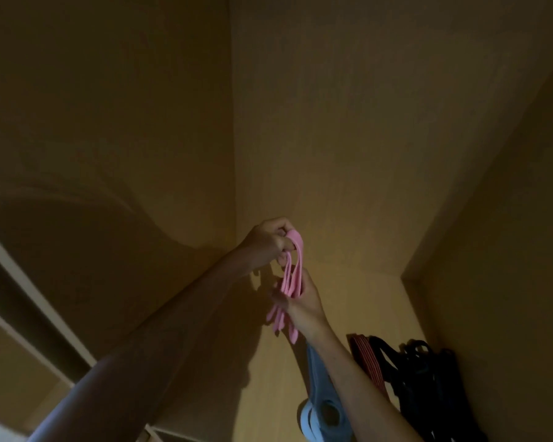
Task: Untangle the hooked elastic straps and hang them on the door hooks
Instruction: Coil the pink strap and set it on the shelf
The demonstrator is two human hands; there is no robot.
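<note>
Closest to the lens, the left forearm is being held up from the lower left corner, and the left hand [267, 242] at its end is being curled tightly round the top bend of a bundle of pink elastic straps [292, 277]. Just below that grip, the right hand [302, 303] is being closed round the middle of the same bundle, with thumb and fingers wrapped about the bands.

The straps are being shown as flat, soft pink loops. Several layers are lying together (how many cannot be told in the dim light), folded over the left fingers and gathered into a narrow sheaf. The long axis is being held nearly upright, leaning slightly. The folded end is pointing up at the left grip, and the loose rounded ends are hanging down past the right grip, beside the right wrist.

The bundle is being held in the air in front of a tan panel [332, 154], just right of a vertical seam. Below the right grip, a pale blue strap [318, 378] is hanging against the panel, partly covered by the right forearm. Further right, a red strap [363, 355] and a dark mass of black straps [428, 384] are hanging near the corner (their upper ends are too dark to read). Well left of both grips, a white frame [29, 288] is being seen.
</note>
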